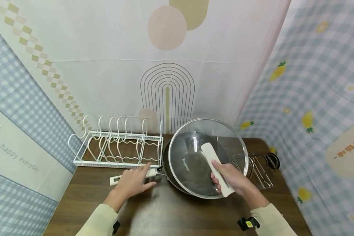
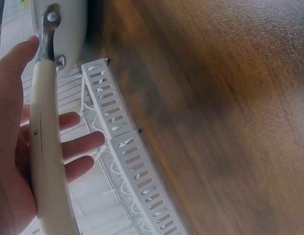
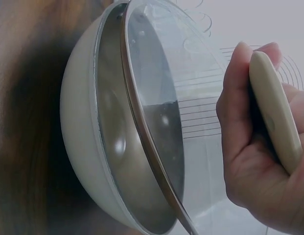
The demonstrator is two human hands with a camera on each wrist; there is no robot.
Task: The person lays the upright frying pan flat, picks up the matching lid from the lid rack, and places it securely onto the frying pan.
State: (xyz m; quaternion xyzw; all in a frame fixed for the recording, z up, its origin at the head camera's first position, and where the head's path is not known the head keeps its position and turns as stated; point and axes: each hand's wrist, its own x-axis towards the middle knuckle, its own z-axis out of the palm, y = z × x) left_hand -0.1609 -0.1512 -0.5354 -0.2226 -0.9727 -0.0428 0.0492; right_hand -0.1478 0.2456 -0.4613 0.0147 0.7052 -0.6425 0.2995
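A wok-like pan (image 3: 81, 112), pale outside and dark inside, sits on the wooden table with its cream handle (image 2: 46, 127) pointing left. Over that handle lies my left hand (image 1: 131, 183), its fingers spread and fairly straight; in the left wrist view they pass beyond the handle without wrapping it. My right hand (image 1: 228, 177) grips the long cream handle (image 1: 213, 164) of a glass lid (image 1: 188, 167) with a metal rim. Tilted, the lid hangs above the pan, one side of its rim close to the pan's edge and the other raised.
A white rack (image 1: 88, 162) with several curved wire dividers stands left of the pan, its front edge just behind the pan handle. At the right, partly behind the lid, lies a metal wire rack (image 1: 261, 175) with a black round part (image 1: 273, 160). Patterned cloth (image 1: 121, 85) hangs behind the wooden table (image 1: 171, 219).
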